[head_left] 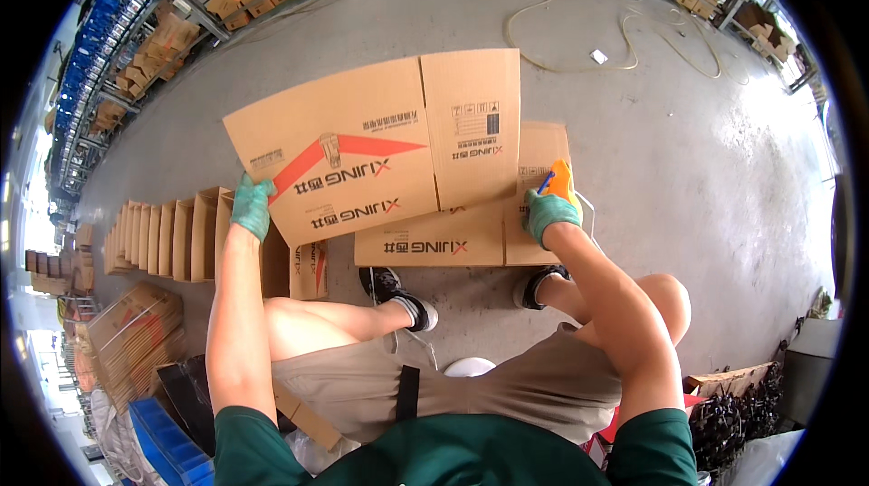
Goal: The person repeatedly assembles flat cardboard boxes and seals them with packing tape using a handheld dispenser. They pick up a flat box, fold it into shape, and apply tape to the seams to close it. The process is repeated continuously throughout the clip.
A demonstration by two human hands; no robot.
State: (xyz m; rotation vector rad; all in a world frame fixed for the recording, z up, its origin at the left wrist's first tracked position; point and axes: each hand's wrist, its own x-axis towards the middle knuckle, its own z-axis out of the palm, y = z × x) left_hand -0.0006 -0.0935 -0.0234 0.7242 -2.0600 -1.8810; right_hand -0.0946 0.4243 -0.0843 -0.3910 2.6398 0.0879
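My gloved left hand (252, 206) is closed on the left edge of a flattened cardboard box (371, 147). This brown box is raised at a tilt and carries red and black printing. Below it lies another flattened cardboard box (434, 243), in front of my feet and partly covered by the raised one. My gloved right hand (550, 214), closed, holds an orange-yellow hand tool (563, 180) with a blue part, near the right edges of both boxes. The tool's exact kind is not plain, as my fingers hide its lower part.
A row of opened cartons (172, 237) stands at the left, with a stack of flat cardboard (136, 332) nearer. A blue crate (172, 441) is at the lower left. Dark strips (738, 414) pile up at the lower right. A hose (625, 47) curls across the far floor.
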